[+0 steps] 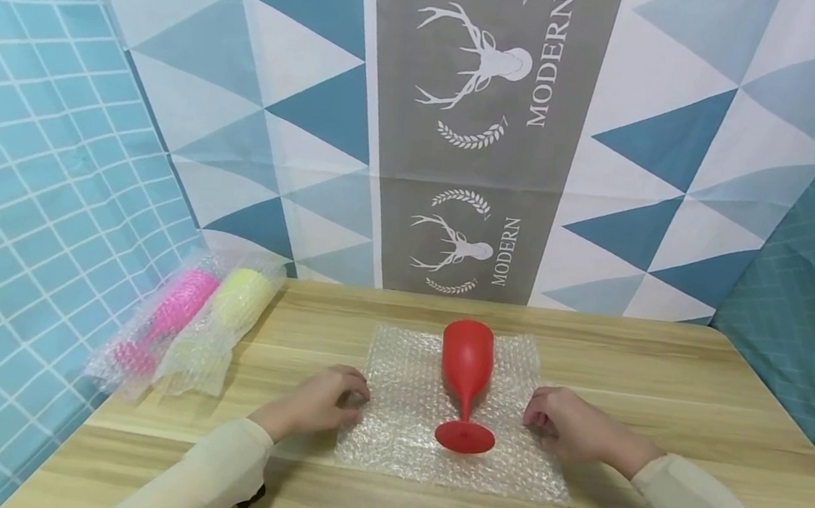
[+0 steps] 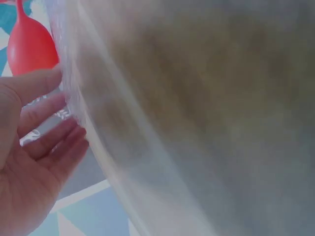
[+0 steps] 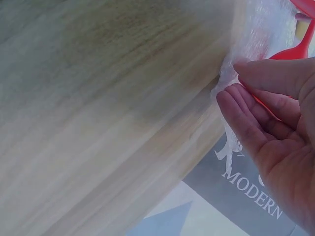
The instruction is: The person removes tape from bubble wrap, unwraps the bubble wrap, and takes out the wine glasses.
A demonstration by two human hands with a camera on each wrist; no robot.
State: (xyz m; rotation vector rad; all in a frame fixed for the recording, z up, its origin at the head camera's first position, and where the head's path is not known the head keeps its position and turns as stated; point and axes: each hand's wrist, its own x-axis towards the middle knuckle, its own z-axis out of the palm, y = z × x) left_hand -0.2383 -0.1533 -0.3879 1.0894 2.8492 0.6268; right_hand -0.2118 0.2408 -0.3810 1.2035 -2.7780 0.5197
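As the two hands rest on opposite sides, a smooth red stemmed goblet (image 1: 467, 357) lies on its side between their fingers, foot toward the person, on a clear square sheet of bubble wrap (image 1: 394, 403); lying lengthwise, I suppose, leaves wrap on either side of it; the left hand (image 1: 320, 400) has fingers loosely parted at one edge, seemingly steadying it; the right hand (image 1: 577, 425) bends its fingers narrowly at the other, though I cannot tell whether they pinch; beyond the left fingers, one clear bubble-wrap packet (image 1: 143, 323) holds a bright pink goblet (image 1: 185, 300); a second see-through packet (image 1: 195, 360) holds something pale yellow (image 1: 240, 299), its shape unclear.
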